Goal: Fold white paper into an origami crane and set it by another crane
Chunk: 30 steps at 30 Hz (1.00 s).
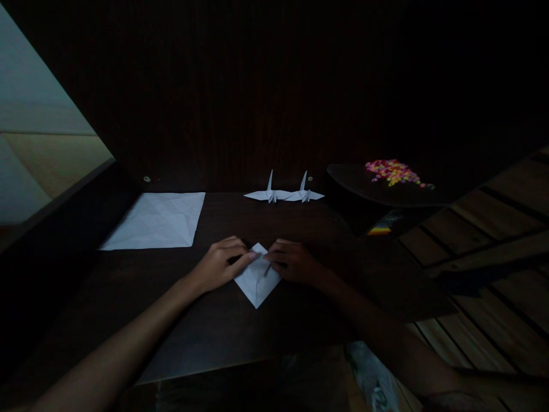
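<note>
A folded white paper square [256,289] lies diamond-wise on the dark desk, one corner toward me. My left hand [223,260] grips its left upper edge, with the thumb on top of the paper. At the opposite upper edge, my right hand [294,262] has its fingers bent and pressed on the paper. Both hands partly cover the side corners, and a crease runs down the paper's middle. Beyond them, two white paper cranes [285,195] stand side by side near the back panel.
At the back left lies a creased white paper sheet [160,220]. A small raised shelf [355,183] on the right carries a pile of colourful little pieces [392,173]. A dark side board [64,200] bounds the desk's left. Wooden slats [493,286] show at right.
</note>
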Each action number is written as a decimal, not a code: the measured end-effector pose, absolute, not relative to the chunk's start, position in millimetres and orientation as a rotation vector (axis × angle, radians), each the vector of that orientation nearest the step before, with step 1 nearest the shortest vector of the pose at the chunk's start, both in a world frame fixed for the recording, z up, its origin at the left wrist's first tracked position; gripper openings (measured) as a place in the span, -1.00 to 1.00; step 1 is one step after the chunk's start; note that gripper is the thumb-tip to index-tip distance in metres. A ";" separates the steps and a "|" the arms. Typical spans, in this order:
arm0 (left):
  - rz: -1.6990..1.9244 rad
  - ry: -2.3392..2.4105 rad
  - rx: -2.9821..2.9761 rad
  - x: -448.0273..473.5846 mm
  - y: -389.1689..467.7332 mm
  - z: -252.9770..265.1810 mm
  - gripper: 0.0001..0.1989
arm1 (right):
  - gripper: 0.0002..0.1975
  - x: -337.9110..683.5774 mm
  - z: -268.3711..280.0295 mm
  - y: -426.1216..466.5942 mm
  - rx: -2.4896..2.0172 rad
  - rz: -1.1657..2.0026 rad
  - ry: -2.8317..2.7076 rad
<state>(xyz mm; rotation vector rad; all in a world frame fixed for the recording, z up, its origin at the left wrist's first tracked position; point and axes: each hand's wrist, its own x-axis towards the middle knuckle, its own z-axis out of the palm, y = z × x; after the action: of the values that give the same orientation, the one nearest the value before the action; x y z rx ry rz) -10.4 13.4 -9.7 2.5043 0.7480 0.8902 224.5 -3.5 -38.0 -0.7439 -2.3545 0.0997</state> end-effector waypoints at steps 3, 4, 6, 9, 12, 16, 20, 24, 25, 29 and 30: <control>0.673 0.717 2.715 -10.6 12.6 -10.6 -0.76 | -0.75 225.2 -34.7 -6.2 -0.729 0.184 -2.391; 0.616 0.726 2.772 -11.1 12.0 -11.2 -0.76 | -0.72 225.5 -33.4 -6.9 -0.722 0.205 -2.397; 0.536 0.745 2.838 -12.2 10.9 -13.3 -0.77 | -0.72 225.7 -31.3 -7.5 -0.716 0.228 -2.395; 0.535 0.810 2.909 -13.3 10.8 -18.2 -0.76 | -0.82 225.5 -31.6 -6.2 -0.778 0.176 -2.370; 0.597 0.925 2.955 -12.9 12.0 -23.5 -0.75 | -0.83 225.5 -36.2 -3.6 -0.878 0.118 -2.352; 0.556 1.046 2.958 -10.9 10.7 -27.9 -0.71 | -0.83 225.2 -42.2 -2.9 -1.055 0.089 -2.268; 0.517 1.094 2.920 -9.0 5.5 -31.4 -0.62 | -0.83 224.4 -44.0 -5.7 -1.105 0.112 -2.226; 0.390 1.038 2.885 -9.1 1.9 -35.3 -0.48 | -0.84 225.0 -44.3 -8.1 -1.103 0.151 -2.220; 0.355 0.999 2.882 -9.3 1.3 -36.2 -0.42 | -0.84 225.3 -44.2 -8.5 -1.123 0.164 -2.217; 0.263 1.014 2.825 -9.7 -1.5 -38.1 -0.11 | -0.80 226.1 -42.2 -10.0 -1.189 0.202 -2.218; 0.245 1.021 2.811 -9.4 -2.2 -37.9 -0.08 | -0.77 226.3 -41.7 -10.3 -1.196 0.220 -2.227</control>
<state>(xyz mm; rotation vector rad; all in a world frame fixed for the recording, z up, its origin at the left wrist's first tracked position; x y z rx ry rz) -9.4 -2.2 -37.9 2.8106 1.0209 0.2453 226.3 -10.3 -41.7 -1.1957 -2.2273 0.2201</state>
